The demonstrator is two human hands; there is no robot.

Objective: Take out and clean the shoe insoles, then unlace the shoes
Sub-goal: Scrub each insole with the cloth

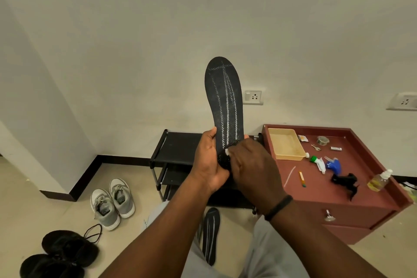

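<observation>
The person holds a black insole [226,101] upright at the centre of the view, toe end at 12 o'clock. The left hand [208,162] grips its heel end, thumb on one edge and fingers wrapped behind. The right hand [250,165] has its fingers closed on a small white wipe [227,152] pressed against the heel area.

The largest risk is judged to be the long unsupported toe end: held only at the heel, the insole could bend or flop under rubbing pressure, so the wipe skips and the upper part stays dirty. A firm stroke could also pull the heel out of the left hand's grip and drop it onto the second insole [211,236] lying between the knees at 6 o'clock. The small wipe may bunch up or slip from the fingers. The grey sneakers [112,204] at 8 o'clock and the black shoes [61,255] at 7 o'clock sit well apart from the hands; a loose black lace [93,233] trails beside the black pair and could tangle.

Hidden: the insole's heel is covered by both hands, and most of the wipe by the right hand, so its material cannot be told. The black shoes are partly cut off by the frame edge. Whether the grey sneakers hold insoles cannot be seen. On the red surface [365,178] at 3 o'clock, small items are hard to identify.
</observation>
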